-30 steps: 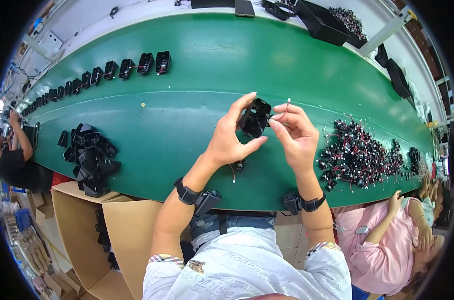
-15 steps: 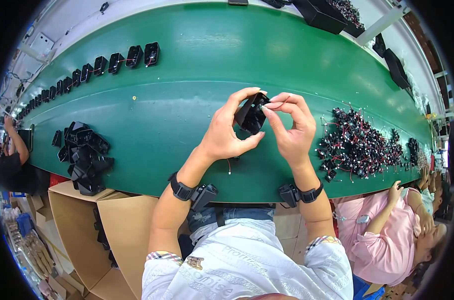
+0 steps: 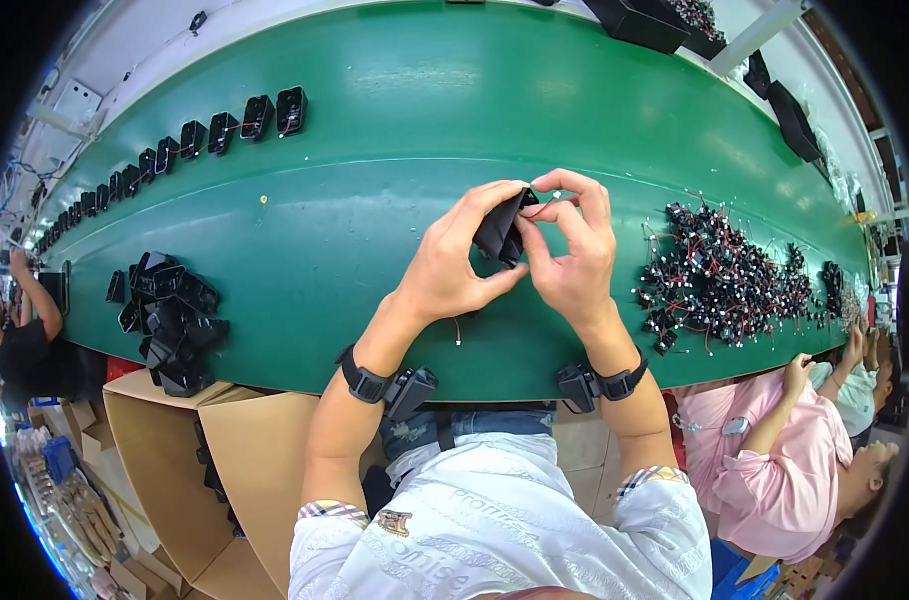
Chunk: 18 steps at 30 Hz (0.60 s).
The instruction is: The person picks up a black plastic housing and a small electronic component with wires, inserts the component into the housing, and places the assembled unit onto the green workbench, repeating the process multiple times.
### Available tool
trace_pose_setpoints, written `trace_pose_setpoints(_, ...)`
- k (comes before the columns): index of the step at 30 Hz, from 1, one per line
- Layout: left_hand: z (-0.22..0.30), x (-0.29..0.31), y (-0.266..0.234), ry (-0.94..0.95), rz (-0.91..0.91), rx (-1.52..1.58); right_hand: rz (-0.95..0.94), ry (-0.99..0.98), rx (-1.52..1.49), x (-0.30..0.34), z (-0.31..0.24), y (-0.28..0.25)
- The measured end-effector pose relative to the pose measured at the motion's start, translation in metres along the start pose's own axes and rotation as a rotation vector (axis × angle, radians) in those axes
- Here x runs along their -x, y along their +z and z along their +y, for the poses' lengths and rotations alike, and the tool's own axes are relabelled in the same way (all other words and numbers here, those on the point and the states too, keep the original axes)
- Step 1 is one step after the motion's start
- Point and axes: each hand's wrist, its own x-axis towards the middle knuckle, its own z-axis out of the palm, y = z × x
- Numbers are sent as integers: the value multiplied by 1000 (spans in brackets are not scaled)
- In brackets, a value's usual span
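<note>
My left hand (image 3: 454,255) grips a black plastic housing (image 3: 498,232), thumb below and fingers over its top, with the hollow side turned toward my right. My right hand (image 3: 576,245) pinches at the housing's opening; a thin red wire with a small white plug (image 3: 554,198) comes out by its fingers. What the fingertips press inside the housing is hidden. Below my left hand, a short wire with a white end (image 3: 458,332) lies on the green table. To the right spreads a heap of small black parts with red wires and white plugs (image 3: 719,275).
A pile of black housings (image 3: 169,315) sits at the left of the green table (image 3: 374,350). Farther back runs a curved row of housings with wires (image 3: 222,132). An open cardboard box (image 3: 264,480) stands by the near edge. Other people sit at both sides.
The housing has turned so that less of its inside shows. My right fingers have shifted slightly left, and the wire's white plug now shows above them.
</note>
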Motion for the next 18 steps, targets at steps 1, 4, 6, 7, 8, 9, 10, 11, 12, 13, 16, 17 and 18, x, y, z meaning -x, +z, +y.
trace_pose_setpoints(1,0,1,1,-5,-4,3,-2,-17,1,1,0,0)
trace_pose_setpoints(4,-1,3,0,15,30,20,-20,169,-132,1,-2,3)
trace_pose_setpoints(6,-2,7,-3,-121,14,312,-34,131,-111,3,-3,1)
trace_pose_setpoints(7,-9,8,-2,-78,-3,290,-46,85,-89,2,-1,0)
trace_pose_setpoints(8,-7,8,-2,-161,-24,394,-88,137,-107,2,1,-3)
trace_pose_setpoints(9,-5,7,-2,-244,-41,498,-161,188,-126,1,2,-9)
trace_pose_setpoints(10,-5,5,-5,-249,-27,557,-186,193,-201,0,6,-13)
trace_pose_setpoints(11,-13,5,-10,-302,-55,614,-212,201,-272,-2,6,-14)
trace_pose_setpoints(12,-19,6,-14,-308,-28,746,-220,188,-292,-4,0,-14)
trace_pose_setpoints(13,-20,6,-15,-311,-7,885,-247,109,-238,-7,-7,-17)
trace_pose_setpoints(16,-17,9,-15,-346,-25,858,-255,-38,-190,-10,-13,-15)
trace_pose_setpoints(17,-17,9,-15,-367,-75,914,-233,-95,-187,-10,-12,-15)
trace_pose_setpoints(18,-16,11,-15,-413,-87,879,-235,-103,-187,-7,-10,-15)
